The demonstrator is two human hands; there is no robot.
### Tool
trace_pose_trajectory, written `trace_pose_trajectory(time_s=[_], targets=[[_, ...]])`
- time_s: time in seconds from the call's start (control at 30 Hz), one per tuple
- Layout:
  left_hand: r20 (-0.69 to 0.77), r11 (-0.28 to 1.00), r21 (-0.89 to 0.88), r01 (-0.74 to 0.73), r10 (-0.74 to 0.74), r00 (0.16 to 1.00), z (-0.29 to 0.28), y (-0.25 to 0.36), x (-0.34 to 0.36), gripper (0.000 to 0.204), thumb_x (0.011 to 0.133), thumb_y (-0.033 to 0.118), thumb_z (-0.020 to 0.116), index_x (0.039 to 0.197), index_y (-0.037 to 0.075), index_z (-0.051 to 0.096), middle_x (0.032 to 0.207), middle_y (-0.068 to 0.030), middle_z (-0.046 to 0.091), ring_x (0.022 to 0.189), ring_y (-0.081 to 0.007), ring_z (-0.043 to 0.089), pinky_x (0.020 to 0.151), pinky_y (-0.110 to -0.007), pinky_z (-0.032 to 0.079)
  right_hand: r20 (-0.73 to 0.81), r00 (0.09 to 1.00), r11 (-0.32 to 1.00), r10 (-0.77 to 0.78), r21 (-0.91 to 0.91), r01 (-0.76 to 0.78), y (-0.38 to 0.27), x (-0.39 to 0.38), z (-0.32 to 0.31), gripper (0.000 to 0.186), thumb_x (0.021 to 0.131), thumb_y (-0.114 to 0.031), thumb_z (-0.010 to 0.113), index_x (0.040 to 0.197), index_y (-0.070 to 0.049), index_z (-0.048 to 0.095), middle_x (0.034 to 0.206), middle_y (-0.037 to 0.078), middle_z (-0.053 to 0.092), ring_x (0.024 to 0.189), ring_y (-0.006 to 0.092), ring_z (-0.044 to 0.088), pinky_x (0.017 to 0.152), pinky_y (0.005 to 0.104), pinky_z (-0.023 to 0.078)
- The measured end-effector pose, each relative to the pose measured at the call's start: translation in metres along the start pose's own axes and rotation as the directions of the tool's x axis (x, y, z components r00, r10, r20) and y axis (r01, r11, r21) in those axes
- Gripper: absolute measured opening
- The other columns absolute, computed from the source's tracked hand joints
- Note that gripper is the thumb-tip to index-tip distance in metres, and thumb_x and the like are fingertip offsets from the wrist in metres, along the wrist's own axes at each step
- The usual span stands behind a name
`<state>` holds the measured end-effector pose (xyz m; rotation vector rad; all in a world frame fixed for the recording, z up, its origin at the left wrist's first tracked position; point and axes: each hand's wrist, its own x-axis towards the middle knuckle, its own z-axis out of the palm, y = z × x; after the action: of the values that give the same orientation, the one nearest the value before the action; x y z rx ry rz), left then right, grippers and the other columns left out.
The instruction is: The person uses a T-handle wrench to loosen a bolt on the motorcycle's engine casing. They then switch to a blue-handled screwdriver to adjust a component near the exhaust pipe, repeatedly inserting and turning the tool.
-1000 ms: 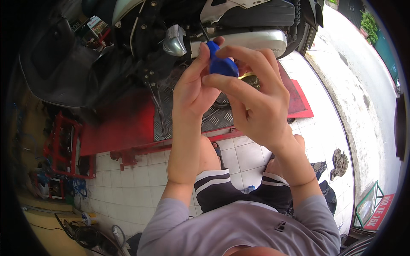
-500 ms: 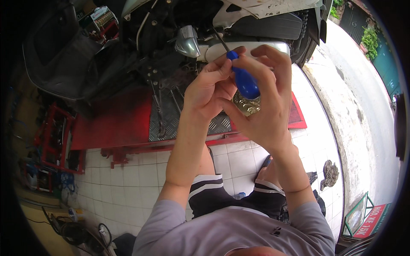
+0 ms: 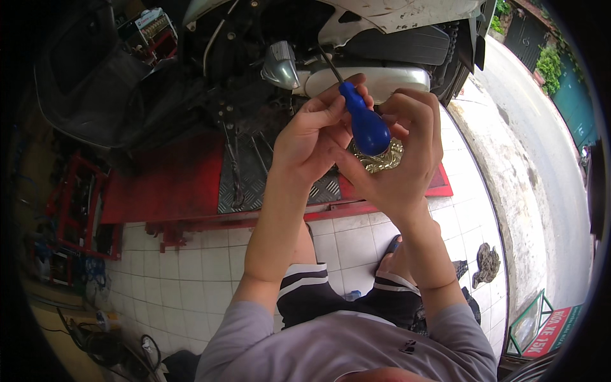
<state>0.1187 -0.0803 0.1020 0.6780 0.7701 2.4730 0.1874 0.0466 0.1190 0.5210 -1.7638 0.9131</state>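
A screwdriver with a blue bulb-shaped handle (image 3: 369,130) slants up and away, its metal shaft (image 3: 331,67) reaching into the dark underside of a motorbike. My left hand (image 3: 312,137) pinches the front of the handle between thumb and fingers. Around the wide rear end curls my right hand (image 3: 410,153), fingers bent and apart, thumb stretched toward the left palm; it does not close on the handle. Near the shaft are a silver rounded engine part (image 3: 281,67) and a long silver cover (image 3: 375,79). The screwdriver's tip is lost in shadow.
The motorbike stands over a red lift platform (image 3: 162,184) with a diamond-plate strip (image 3: 254,172). A gold patterned metal piece (image 3: 386,158) lies behind my right hand. Red racks (image 3: 83,204) stand left. On the tiles at right is a crumpled rag (image 3: 487,264).
My right hand's fingers have come off the front of the blue handle and curled back to its right side. My left hand keeps its pinch; the screwdriver has barely shifted.
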Motion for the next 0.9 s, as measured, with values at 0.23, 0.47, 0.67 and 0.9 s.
trace_pose_trajectory(time_s=[0.23,0.47,0.67,0.9], targets=[[-0.011,0.999,-0.028,0.043,-0.043,0.999,-0.001,0.005,0.003,0.039,0.098,0.014,0.052,0.130,-0.007,0.048,0.109,-0.0138,0.062,0.104,-0.0208,0.060,0.094,-0.032,0.048,0.055,0.943,0.937,-0.328,-0.112,0.332,0.013,0.002,-0.001,0.046,0.054,-0.001,0.078,0.098,-0.007,0.066,0.095,0.008,0.058,0.086,0.0229,0.059,0.063,0.0300,0.050],[0.105,1.000,-0.012,-0.017,0.018,0.994,-0.011,0.006,0.003,0.038,0.098,0.011,0.051,0.130,-0.008,0.045,0.113,-0.0174,0.060,0.106,-0.0245,0.060,0.094,-0.034,0.049,-0.014,1.000,1.000,-0.016,0.015,0.016,0.007,-0.005,0.002,0.057,0.057,-0.021,0.083,0.105,-0.004,0.059,0.083,0.008,0.058,0.061,0.0130,0.057,0.049,0.0223,0.041],[-0.001,0.999,-0.041,-0.006,0.006,1.000,0.004,0.011,0.004,0.048,0.098,0.012,0.048,0.138,-0.009,0.035,0.121,-0.0158,0.056,0.114,-0.0238,0.057,0.095,-0.034,0.050,0.014,0.998,0.998,0.057,0.008,-0.057,0.013,-0.015,0.006,0.041,0.069,-0.016,0.079,0.102,-0.005,0.058,0.050,-0.004,0.046,0.039,0.0063,0.044,0.041,0.0201,0.035],[0.044,0.998,-0.036,0.044,-0.042,0.998,-0.018,0.006,0.010,0.040,0.101,0.016,0.046,0.135,-0.004,0.041,0.116,-0.0140,0.059,0.108,-0.0203,0.059,0.094,-0.034,0.049,-0.077,0.937,0.940,-0.341,-0.050,0.338,0.020,-0.003,0.008,0.038,0.061,0.000,0.073,0.098,-0.007,0.070,0.089,0.010,0.056,0.059,0.0159,0.055,0.045,0.0237,0.041]])
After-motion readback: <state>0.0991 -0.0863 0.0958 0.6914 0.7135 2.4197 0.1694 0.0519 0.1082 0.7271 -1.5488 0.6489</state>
